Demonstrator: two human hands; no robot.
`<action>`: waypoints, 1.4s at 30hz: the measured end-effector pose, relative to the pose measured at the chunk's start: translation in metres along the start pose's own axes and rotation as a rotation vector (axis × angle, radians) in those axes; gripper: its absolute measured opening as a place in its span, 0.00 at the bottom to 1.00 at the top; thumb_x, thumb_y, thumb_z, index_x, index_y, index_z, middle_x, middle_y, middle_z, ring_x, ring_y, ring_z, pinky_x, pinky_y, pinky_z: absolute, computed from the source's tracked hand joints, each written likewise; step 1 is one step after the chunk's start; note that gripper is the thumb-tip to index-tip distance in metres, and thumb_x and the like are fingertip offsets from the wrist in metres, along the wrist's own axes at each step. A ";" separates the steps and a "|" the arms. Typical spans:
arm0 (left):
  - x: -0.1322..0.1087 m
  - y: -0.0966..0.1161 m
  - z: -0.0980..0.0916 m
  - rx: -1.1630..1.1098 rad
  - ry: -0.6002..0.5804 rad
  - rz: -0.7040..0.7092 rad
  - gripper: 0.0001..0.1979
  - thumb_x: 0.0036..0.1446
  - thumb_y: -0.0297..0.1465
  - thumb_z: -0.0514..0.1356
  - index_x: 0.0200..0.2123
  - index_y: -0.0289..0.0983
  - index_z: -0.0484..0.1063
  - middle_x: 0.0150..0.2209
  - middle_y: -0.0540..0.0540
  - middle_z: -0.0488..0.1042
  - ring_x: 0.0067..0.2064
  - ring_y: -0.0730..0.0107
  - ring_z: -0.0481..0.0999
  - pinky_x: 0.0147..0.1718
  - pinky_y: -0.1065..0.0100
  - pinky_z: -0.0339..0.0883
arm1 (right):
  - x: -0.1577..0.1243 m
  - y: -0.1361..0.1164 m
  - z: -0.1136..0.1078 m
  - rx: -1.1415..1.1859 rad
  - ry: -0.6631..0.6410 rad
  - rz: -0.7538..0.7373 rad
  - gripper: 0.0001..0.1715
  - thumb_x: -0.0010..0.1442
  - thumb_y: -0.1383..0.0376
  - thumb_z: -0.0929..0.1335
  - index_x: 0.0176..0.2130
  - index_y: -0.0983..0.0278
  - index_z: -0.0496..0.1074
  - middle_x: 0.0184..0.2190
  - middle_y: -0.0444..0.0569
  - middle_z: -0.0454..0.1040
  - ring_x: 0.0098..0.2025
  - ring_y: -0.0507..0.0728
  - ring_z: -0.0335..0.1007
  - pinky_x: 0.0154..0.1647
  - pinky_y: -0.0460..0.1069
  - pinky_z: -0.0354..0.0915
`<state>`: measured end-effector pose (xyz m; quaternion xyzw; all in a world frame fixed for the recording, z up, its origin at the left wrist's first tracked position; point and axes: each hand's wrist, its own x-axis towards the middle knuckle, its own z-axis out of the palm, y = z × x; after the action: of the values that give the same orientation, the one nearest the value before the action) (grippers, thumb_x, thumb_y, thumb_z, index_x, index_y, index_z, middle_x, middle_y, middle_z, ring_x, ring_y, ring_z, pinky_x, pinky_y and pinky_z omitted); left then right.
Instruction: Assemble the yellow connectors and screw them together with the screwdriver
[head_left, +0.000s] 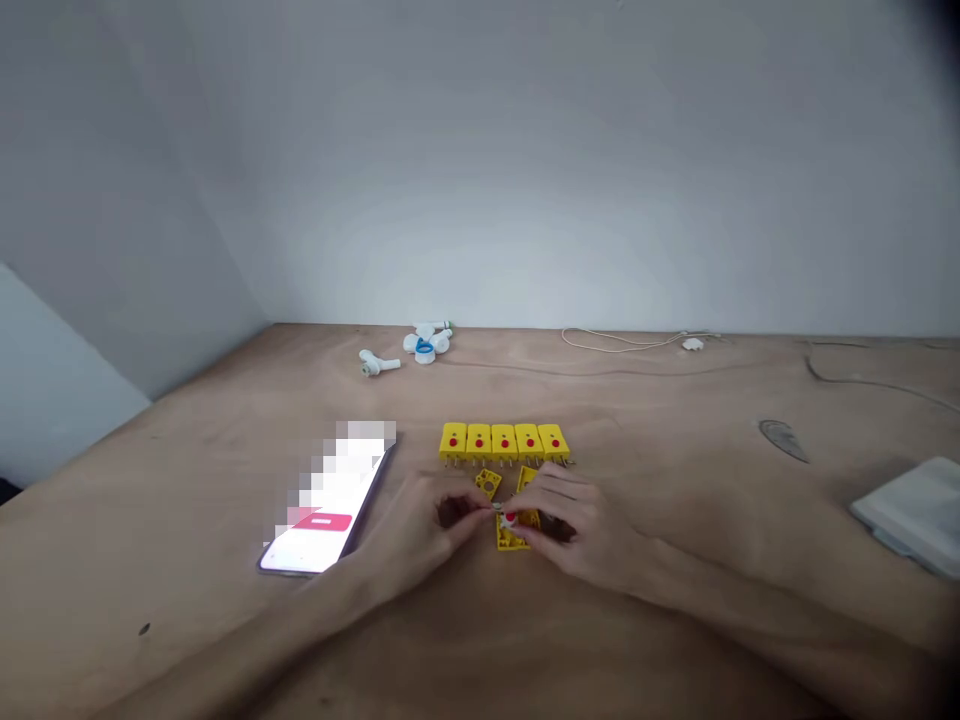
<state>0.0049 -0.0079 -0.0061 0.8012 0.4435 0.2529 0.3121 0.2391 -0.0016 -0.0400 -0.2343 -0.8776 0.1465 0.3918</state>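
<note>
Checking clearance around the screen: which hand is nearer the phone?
Left. The left hand is just right of the phone; the right hand is farther right, on the far side of the left hand.

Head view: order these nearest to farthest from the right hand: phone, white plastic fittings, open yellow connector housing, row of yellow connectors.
From the right hand:
1. open yellow connector housing: under its fingers, on the table
2. row of yellow connectors: just ahead of it
3. phone: off to the left, beyond the left hand
4. white plastic fittings: far back, near the table's rear edge
</note>
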 end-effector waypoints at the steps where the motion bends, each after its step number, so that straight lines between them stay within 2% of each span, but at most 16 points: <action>1: 0.000 0.000 0.000 -0.005 -0.001 -0.009 0.10 0.64 0.33 0.61 0.34 0.40 0.82 0.32 0.49 0.82 0.32 0.67 0.77 0.33 0.70 0.66 | 0.001 0.000 0.000 0.006 0.001 -0.004 0.06 0.67 0.69 0.71 0.45 0.62 0.76 0.37 0.48 0.81 0.37 0.56 0.71 0.39 0.52 0.68; 6: -0.001 0.000 0.000 -0.007 -0.017 -0.023 0.10 0.65 0.33 0.61 0.34 0.40 0.82 0.33 0.50 0.82 0.33 0.67 0.77 0.34 0.70 0.66 | 0.003 -0.002 -0.001 0.032 0.001 0.014 0.05 0.67 0.69 0.70 0.43 0.61 0.76 0.35 0.49 0.81 0.35 0.57 0.72 0.36 0.53 0.68; 12: -0.001 0.001 -0.001 0.013 -0.016 -0.015 0.09 0.64 0.32 0.62 0.33 0.40 0.82 0.32 0.50 0.81 0.33 0.67 0.77 0.33 0.69 0.65 | 0.003 -0.003 -0.001 0.083 -0.016 0.041 0.05 0.67 0.68 0.70 0.44 0.61 0.77 0.37 0.50 0.82 0.37 0.58 0.73 0.40 0.54 0.69; 22: -0.002 0.000 0.002 -0.013 -0.005 -0.029 0.08 0.64 0.32 0.62 0.34 0.40 0.82 0.32 0.51 0.81 0.33 0.68 0.77 0.33 0.70 0.65 | 0.003 -0.005 -0.002 0.096 0.038 0.086 0.05 0.64 0.68 0.72 0.42 0.61 0.79 0.34 0.48 0.82 0.35 0.57 0.73 0.37 0.53 0.70; 42: -0.003 -0.004 0.004 0.031 -0.025 -0.042 0.09 0.64 0.35 0.62 0.35 0.41 0.82 0.33 0.51 0.81 0.34 0.67 0.77 0.33 0.69 0.65 | 0.001 -0.004 -0.003 0.135 -0.016 0.170 0.05 0.68 0.66 0.70 0.43 0.61 0.79 0.35 0.48 0.80 0.35 0.55 0.74 0.36 0.50 0.69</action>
<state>0.0039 -0.0100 -0.0116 0.7994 0.4604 0.2295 0.3105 0.2393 -0.0039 -0.0360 -0.2796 -0.8459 0.2398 0.3856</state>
